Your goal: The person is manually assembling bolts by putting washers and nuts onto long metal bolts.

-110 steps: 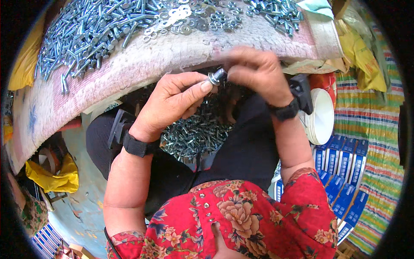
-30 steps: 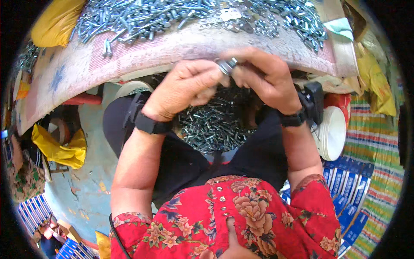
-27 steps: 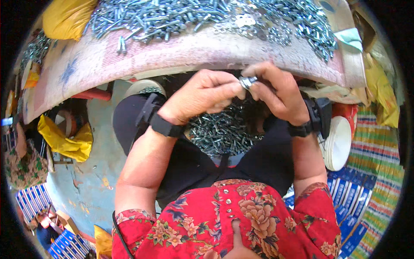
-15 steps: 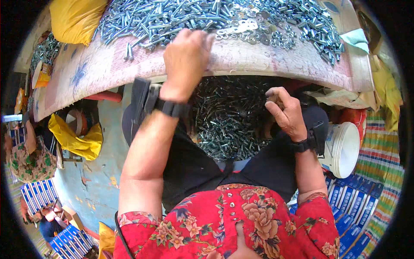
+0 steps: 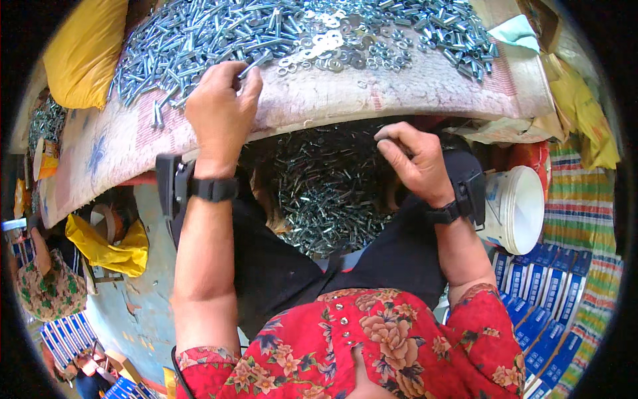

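The bolts [image 5: 199, 40] and washers [image 5: 325, 50] heaped on the table are bright, shiny metal, as is the pile in the lap [image 5: 325, 193]. They lie on a worn, matt woven cloth [image 5: 372, 100], faded pink and rough-looking. The white bucket [image 5: 518, 209] appears to be smooth plastic.

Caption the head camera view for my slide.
Left hand picks a bolt from the pile; right hand hovers over lap.

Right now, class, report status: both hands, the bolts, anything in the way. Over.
Left hand pinching one bolt at the bolt heap on the board. Right hand curled over lap pile, contents unclear. Washers beside heap; nothing blocking.
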`<state>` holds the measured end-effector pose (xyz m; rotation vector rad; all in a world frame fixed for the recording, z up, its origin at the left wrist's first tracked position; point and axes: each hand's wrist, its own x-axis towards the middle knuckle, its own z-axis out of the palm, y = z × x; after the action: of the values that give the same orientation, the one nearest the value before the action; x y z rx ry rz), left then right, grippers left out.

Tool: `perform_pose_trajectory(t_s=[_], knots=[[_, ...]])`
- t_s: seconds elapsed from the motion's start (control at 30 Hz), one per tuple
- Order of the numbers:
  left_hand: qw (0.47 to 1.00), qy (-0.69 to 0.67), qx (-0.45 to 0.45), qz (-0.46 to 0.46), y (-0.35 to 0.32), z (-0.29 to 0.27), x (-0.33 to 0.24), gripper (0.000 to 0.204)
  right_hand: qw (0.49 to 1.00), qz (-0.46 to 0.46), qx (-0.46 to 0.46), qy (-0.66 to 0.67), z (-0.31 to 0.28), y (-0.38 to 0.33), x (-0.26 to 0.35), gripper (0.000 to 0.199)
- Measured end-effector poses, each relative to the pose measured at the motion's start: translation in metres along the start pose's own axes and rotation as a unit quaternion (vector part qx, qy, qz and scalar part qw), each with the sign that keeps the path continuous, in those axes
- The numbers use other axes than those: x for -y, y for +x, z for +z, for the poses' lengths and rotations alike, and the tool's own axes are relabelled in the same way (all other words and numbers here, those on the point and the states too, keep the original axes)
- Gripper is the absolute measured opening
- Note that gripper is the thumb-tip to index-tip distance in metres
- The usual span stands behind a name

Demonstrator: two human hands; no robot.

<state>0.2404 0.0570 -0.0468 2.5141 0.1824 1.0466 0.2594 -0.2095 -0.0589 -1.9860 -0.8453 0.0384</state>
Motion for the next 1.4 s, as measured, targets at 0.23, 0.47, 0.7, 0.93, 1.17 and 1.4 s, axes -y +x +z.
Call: perform_pose_trajectory(t_s=[0.23, 0.47, 0.7, 0.93, 1.17, 1.4], knots=[[0.766, -0.552, -0.027, -0.327, -0.009, -0.023, -0.005, 0.017, 0.996, 0.028, -0.081, 0.006, -0.009, 0.051, -0.015, 0.011], [0.76, -0.508, 0.138, -0.382, -0.017, -0.017, -0.007, 0.033, 0.987, -0.002, -0.155, -0.036, -0.025, 0.125, -0.048, 0.01], [0.699, -0.561, 0.165, -0.411, -0.023, -0.016, -0.009, 0.027, 0.987, -0.098, -0.1, -0.079, 0.013, 0.155, -0.035, 0.013], [0.759, -0.513, 0.198, -0.349, -0.029, -0.02, -0.001, 0.023, 0.987, -0.097, -0.1, -0.079, 0.023, 0.169, -0.035, 0.012], [0.73, -0.531, 0.194, -0.385, -0.024, -0.021, -0.01, 0.02, 0.979, -0.051, -0.176, -0.088, -0.017, 0.165, -0.049, 0.014], [0.741, -0.522, 0.214, -0.365, -0.025, -0.018, -0.012, 0.024, 0.951, 0.018, -0.302, -0.057, -0.113, 0.13, -0.086, 0.011]])
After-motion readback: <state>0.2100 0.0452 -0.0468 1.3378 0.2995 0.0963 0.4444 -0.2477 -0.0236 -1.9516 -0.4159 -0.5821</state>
